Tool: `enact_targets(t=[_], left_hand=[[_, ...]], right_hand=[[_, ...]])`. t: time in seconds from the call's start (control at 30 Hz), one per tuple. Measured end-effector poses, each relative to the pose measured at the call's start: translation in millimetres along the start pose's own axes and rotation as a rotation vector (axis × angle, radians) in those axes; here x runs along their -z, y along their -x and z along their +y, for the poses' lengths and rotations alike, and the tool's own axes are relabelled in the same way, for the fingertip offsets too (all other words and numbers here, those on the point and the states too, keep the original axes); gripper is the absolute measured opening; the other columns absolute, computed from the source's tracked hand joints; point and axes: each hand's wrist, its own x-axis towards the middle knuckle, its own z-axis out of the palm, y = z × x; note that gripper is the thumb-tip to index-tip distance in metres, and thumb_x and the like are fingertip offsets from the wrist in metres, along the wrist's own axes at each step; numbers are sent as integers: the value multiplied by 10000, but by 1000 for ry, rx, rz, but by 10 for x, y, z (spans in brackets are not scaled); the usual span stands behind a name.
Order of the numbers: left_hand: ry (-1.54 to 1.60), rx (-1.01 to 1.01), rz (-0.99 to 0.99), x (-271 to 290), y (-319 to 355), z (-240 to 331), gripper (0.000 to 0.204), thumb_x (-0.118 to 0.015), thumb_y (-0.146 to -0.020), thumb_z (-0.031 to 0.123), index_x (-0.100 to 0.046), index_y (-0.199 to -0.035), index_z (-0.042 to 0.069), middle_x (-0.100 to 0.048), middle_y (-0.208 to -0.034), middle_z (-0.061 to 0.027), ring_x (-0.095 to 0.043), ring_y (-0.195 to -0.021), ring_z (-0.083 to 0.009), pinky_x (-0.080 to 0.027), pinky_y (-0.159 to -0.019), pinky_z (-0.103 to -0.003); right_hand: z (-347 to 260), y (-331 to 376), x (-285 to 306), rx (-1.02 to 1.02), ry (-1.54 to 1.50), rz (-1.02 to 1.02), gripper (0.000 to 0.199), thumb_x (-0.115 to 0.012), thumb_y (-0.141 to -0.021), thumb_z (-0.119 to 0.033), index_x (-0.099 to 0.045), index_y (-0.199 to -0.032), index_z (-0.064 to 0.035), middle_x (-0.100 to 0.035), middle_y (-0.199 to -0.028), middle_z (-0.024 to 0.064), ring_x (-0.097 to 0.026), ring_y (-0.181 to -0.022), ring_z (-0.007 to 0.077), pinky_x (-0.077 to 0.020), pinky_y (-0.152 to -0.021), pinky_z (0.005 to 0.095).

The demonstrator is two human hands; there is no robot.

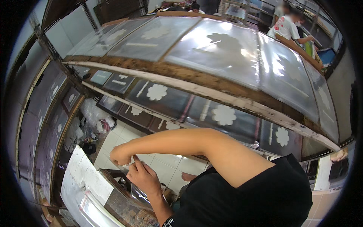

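Head view, looking down. Both hands meet in the lower left of the frame over a clear glossy plastic sheet (pixel 141 196) that lies on a dark wooden frame on the counter (pixel 124 212).

Right hand (pixel 121 154): the forearm crosses the frame from the right. The grip is closed, thumb and fingers pinching what looks like the top edge of the plastic sheet. The contact point is small, so I can't tell exactly how much sheet is in the pinch.

Left hand (pixel 143 176): it comes up from the lower edge, with the fingers curled and 1 finger pointing up at the same edge, touching or just beside the right hand's pinch. My read is that this grip is closed on the sheet too. I judge 1 hand anchors while the other works the edge, which would explain the 2 hands being so tight together.

Just left of the hands is a white papered board (pixel 81 178), tilted and leaning along the frame.

Surroundings:
- A long wooden rack (pixel 196 77) runs from the upper left to the right of the frame. It carries a row of framed printing screens with white flower shapes (pixel 223 114), tilted on 2 tiers, I'd guess so they can be reached.
- More screens of the same kind stand stacked along the left wall.
- The white tiled floor (pixel 166 162) sits below, centre. A bare foot shows on it, and a heap of clear plastic bags (pixel 96 121) is at left centre.
- At upper right a person in a white shirt (pixel 285 26) works at the far end, well apart from my hands.
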Motion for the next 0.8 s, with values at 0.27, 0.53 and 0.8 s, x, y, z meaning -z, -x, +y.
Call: enact_targets(t=[0.27, 0.53, 0.8], left_hand=[[469, -131, 311, 729, 354, 1136, 604, -666, -926, 317, -521, -1376, -59, -509, -994, -132, -477, -877, -232, -375, -738, -337], [484, 57, 611, 1079, 922, 1276, 411, -475, -1012, 257, -569, -1273, -47, -451, -997, -89, -414, -892, -200, -375, -753, -340], [449, 206, 15, -378, 1617, 1279, 226, -610, -906, 56, -645, -1107, -41, -548, -911, -144, -531, -762, -238, -428, -665, -360]], right_hand=[[-843, 1108, 997, 38, 658, -88, 322, -737, -723, -140, -765, -1043, -124, -752, -1002, 112, -709, -902, 291, -556, -774, 456], [-1456, 3976, 2153, -59, 150, 361, 257, -584, -902, -159, -654, -1032, 52, -696, -962, 164, -706, -892, 210, -578, -784, 362], [-1172, 6931, 2404, -735, 86, 501, 329, -604, -890, -89, -626, -1210, -13, -687, -1059, 87, -645, -916, 172, -535, -802, 335]])
